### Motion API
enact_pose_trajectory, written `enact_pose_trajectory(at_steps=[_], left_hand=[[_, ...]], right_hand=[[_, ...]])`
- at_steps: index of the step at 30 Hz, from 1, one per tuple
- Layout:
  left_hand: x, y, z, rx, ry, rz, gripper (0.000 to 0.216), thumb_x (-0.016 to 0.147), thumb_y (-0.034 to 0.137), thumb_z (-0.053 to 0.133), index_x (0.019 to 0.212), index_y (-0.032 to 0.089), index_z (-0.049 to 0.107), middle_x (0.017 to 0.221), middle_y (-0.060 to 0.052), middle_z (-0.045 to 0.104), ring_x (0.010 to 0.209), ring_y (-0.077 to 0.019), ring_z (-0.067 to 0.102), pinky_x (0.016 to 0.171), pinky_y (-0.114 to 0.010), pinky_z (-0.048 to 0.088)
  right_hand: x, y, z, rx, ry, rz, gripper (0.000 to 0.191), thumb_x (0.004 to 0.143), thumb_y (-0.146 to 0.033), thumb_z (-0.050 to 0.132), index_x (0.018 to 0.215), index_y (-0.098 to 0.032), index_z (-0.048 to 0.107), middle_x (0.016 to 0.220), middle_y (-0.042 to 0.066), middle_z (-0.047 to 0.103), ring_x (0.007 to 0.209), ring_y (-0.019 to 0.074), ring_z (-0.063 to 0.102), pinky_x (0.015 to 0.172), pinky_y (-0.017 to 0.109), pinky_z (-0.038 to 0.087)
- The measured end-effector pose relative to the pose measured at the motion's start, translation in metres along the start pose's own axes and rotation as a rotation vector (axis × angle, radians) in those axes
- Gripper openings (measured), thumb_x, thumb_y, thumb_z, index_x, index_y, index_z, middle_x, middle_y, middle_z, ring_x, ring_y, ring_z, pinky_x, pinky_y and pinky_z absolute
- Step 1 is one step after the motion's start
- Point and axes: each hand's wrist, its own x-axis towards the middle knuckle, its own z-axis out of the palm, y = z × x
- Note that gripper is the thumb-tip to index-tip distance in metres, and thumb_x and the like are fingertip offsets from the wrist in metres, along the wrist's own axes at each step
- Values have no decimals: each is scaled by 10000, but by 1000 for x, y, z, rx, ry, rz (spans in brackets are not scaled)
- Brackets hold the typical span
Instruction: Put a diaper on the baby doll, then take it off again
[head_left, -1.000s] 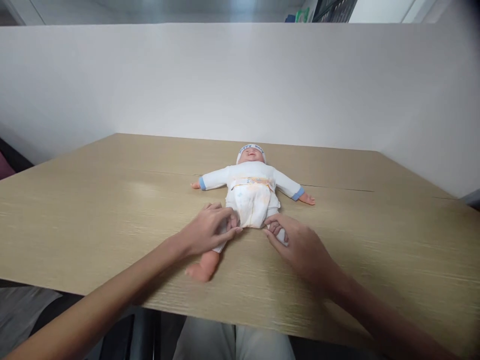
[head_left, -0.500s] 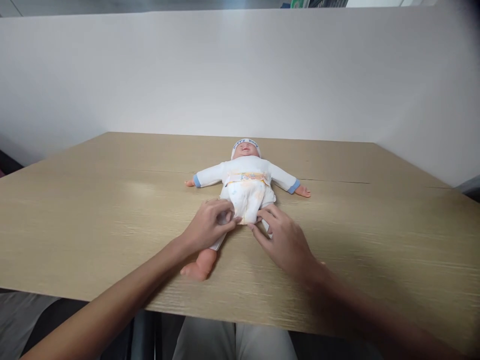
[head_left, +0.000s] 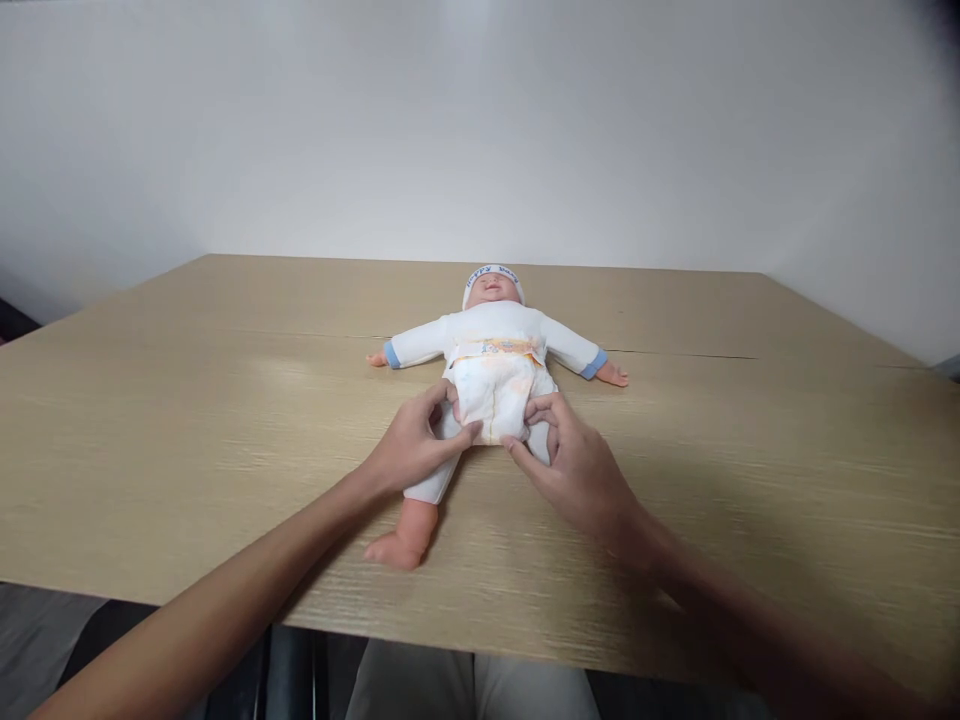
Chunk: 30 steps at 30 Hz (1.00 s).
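A baby doll (head_left: 491,320) lies on its back, head away from me, arms spread, in a white outfit with blue cuffs and a lettered cap. Around its hips is a white diaper (head_left: 493,395) with an orange-patterned waistband. My left hand (head_left: 420,435) grips the diaper's left edge at the crotch, thumb on the front and fingers curled at the leg opening. My right hand (head_left: 574,465) holds the opposite edge the same way. One bare doll foot (head_left: 407,535) shows below my left hand; the other leg is mostly hidden by my right hand and forearm.
The doll rests on a wood-grain table (head_left: 225,430) with a thin seam across it. A pale wall or partition (head_left: 480,130) rises behind the far edge. My lap (head_left: 472,685) is below the near edge.
My fingers have spread along the diaper's sides, and its crotch panel looks wider and flatter. The view has tipped slightly downward, hiding the things above the partition.
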Motion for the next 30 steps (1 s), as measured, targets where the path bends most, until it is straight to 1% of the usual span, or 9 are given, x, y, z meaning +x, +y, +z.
enact_pose_trajectory(at_steps=[3,5,8,10,15,20,25,27,30], left_hand=[[-3,-3,1,-116,79,-72,416,901,438,798,943,238,435,841,54,476,744,-139,440,701,-300,376],[-5,-6,1,-172,122,-117,478,862,444,850,999,242,440,910,38,532,781,-146,495,729,-311,414],[-9,-10,1,-182,150,-168,556,830,451,892,1138,234,483,1046,-11,644,892,-186,606,807,-348,473],[-11,-8,1,-125,140,-185,541,836,469,889,1151,226,522,1104,-35,685,933,-205,639,826,-362,485],[-18,3,1,-9,134,-178,424,867,444,853,1091,216,575,1187,-58,705,1015,-221,677,909,-378,515],[-21,-1,4,-66,183,-255,617,840,492,875,1228,221,480,1254,-89,688,1066,-239,701,953,-406,539],[-16,-6,1,-82,103,-291,504,806,507,898,1088,203,611,1136,-82,741,1024,-261,709,910,-409,529],[-13,-4,-1,-93,78,-288,477,809,507,897,1071,197,645,1091,-81,756,996,-264,715,882,-404,528],[-9,-2,-6,-200,32,-310,509,773,516,925,1076,191,677,1058,-80,772,987,-265,722,858,-390,531]], right_hand=[[-1,2,-5,95,56,87,410,909,-533,748,1130,-266,529,954,-1,782,525,139,491,590,312,391],[-3,3,-8,110,78,124,460,893,-572,769,1132,-268,518,960,6,804,538,148,508,600,319,396],[-5,6,-10,100,87,142,469,879,-627,775,1083,-262,562,1089,49,828,589,159,563,636,337,419],[-5,7,-12,89,77,138,428,888,-625,767,1051,-259,616,1126,58,832,637,175,603,663,346,433],[-3,5,-17,69,33,109,323,895,-570,753,986,-262,712,1001,42,846,691,215,644,688,357,439],[-2,3,-19,57,6,74,311,903,-565,738,973,-262,739,979,41,846,679,223,635,672,358,421],[-2,4,-16,65,11,70,318,896,-561,750,971,-252,742,938,36,822,608,194,563,637,345,392],[-3,5,-14,56,15,68,323,899,-560,749,976,-246,744,841,29,778,579,186,525,616,338,367],[-4,4,-12,29,11,74,326,904,-561,744,980,-243,736,648,-19,623,534,176,453,589,327,322]])
